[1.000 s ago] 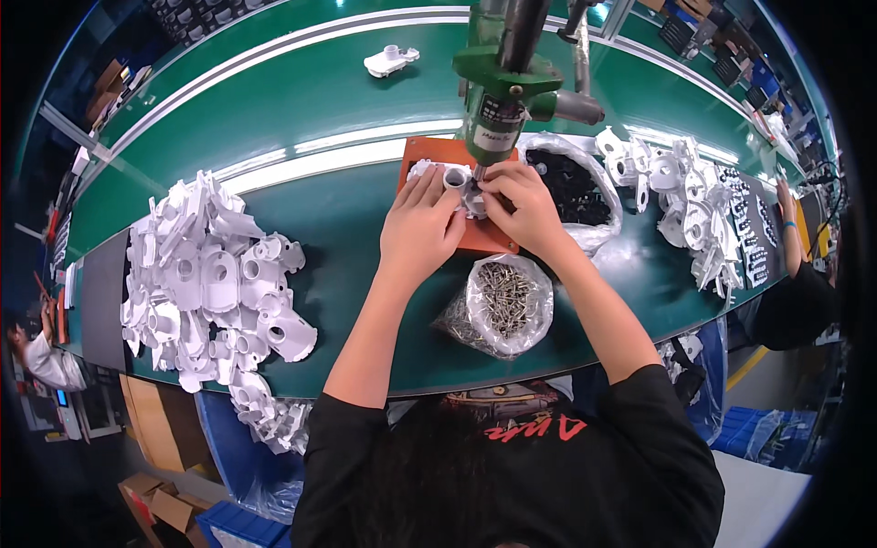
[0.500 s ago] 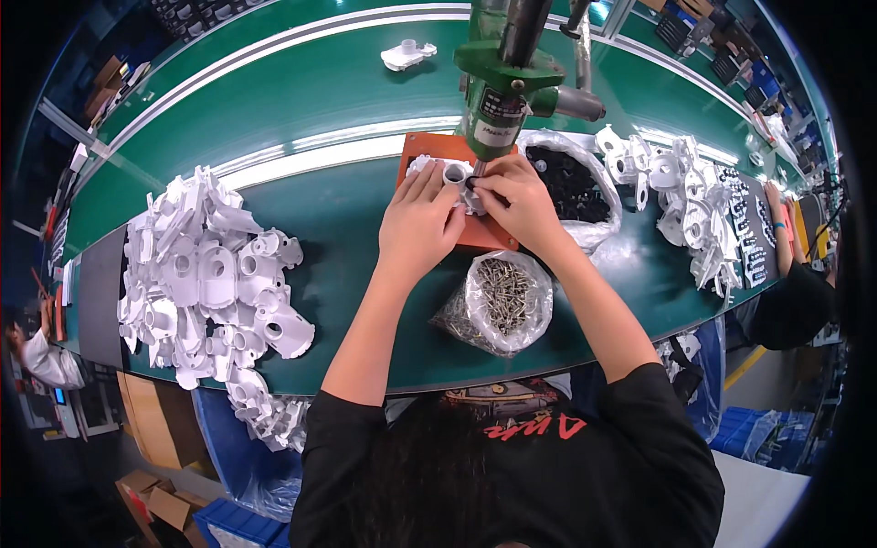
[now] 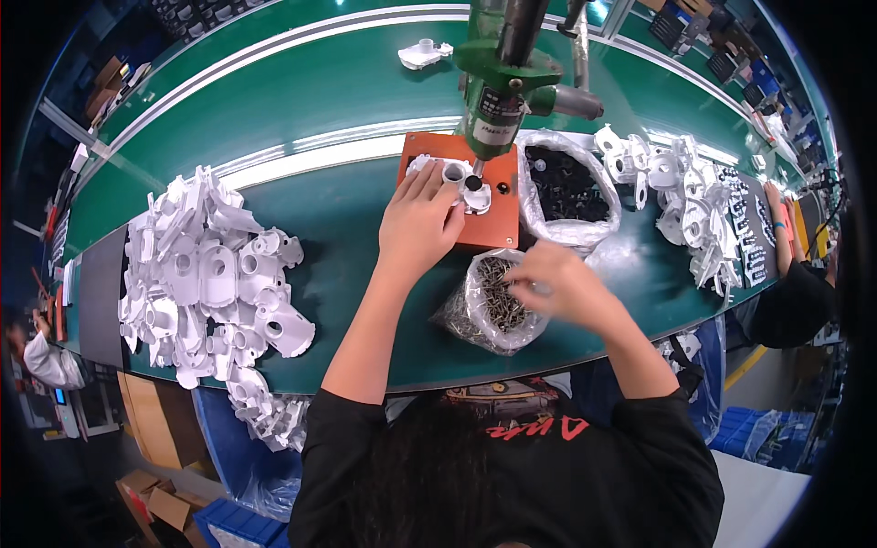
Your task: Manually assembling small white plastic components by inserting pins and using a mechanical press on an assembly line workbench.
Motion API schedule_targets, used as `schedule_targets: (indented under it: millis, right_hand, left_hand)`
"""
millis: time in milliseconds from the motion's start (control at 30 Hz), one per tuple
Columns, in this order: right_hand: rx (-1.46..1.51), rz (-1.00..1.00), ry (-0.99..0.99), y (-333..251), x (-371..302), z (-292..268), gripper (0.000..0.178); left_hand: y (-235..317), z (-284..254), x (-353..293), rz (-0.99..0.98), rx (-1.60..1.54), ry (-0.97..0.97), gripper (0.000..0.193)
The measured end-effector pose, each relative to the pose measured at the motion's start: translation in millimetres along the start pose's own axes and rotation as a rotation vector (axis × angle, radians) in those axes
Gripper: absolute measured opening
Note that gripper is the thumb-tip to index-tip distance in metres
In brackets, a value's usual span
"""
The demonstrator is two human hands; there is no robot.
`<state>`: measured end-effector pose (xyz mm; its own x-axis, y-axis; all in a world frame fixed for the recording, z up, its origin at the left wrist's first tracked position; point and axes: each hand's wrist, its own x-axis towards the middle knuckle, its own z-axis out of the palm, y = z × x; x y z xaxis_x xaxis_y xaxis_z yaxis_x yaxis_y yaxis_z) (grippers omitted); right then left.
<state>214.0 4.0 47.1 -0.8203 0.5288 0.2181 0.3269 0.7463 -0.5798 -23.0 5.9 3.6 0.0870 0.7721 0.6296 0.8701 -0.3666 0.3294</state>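
A white plastic housing (image 3: 480, 196) with a round collar lies on the orange base plate (image 3: 498, 219). My left hand (image 3: 416, 219) rests over its left side, fingers laid on it and holding it against the plate. A small black round piece (image 3: 473, 183) sits on the housing, right beneath the tip of the green press (image 3: 493, 110). My right hand (image 3: 571, 288) is over the clear bag of metal screws (image 3: 498, 306), its bent fingers smeared by motion. Whether it holds a screw does not show.
A bag of black parts (image 3: 566, 187) stands right of the plate. White housings lie heaped at left (image 3: 201, 274) and right (image 3: 699, 210). Another white housing (image 3: 426, 55) lies on the green belt (image 3: 301, 82) behind. A co-worker's arm (image 3: 781, 228) reaches in at far right.
My right hand has left the black piece under the press and moved down toward me, over the screw bag. My left hand stays put. The lone housing on the belt has shifted right.
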Motion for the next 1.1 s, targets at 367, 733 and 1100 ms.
schedule_targets:
  millis: [367, 733, 1100]
  right_hand:
    - [-0.271, 0.044, 0.018, -16.3, -3.0, 20.8, 0.018]
    - [-0.157, 0.033, 0.02, -12.3, -2.9, 18.7, 0.013]
    - [-0.175, 0.03, 0.043, -12.4, -1.2, 19.6, 0.009]
  left_hand:
    - [1.5, 0.5, 2.2, 0.007, 0.003, 0.013, 0.014]
    - [1.4, -0.1, 0.5, 0.005, 0.007, 0.026, 0.015]
    - [2.0, -0.4, 1.2, 0.012, 0.016, 0.044, 0.015]
